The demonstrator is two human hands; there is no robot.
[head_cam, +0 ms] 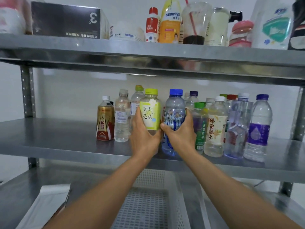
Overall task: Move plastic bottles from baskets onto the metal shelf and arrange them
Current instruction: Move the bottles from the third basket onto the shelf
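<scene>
My left hand (144, 134) grips a clear bottle with a yellow-green cap and label (151, 109), upright on the middle metal shelf (57, 139). Right beside it, my right hand (179, 133) grips a blue-capped bottle with a blue striped label (175, 109), also upright on the shelf. The two bottles stand side by side, nearly touching. To their left stand a gold and red bottle (105, 123) and a clear bottle (122, 118). A row of several more plastic bottles (234, 124) fills the shelf to the right.
A white mesh basket (148, 205) sits below the shelf between my forearms, with nothing visible in it. A white paper-like sheet (44, 205) lies at lower left. The top shelf (148, 52) carries a dark box (66, 20), bottles and a cup. A shelf post (28, 93) stands at left.
</scene>
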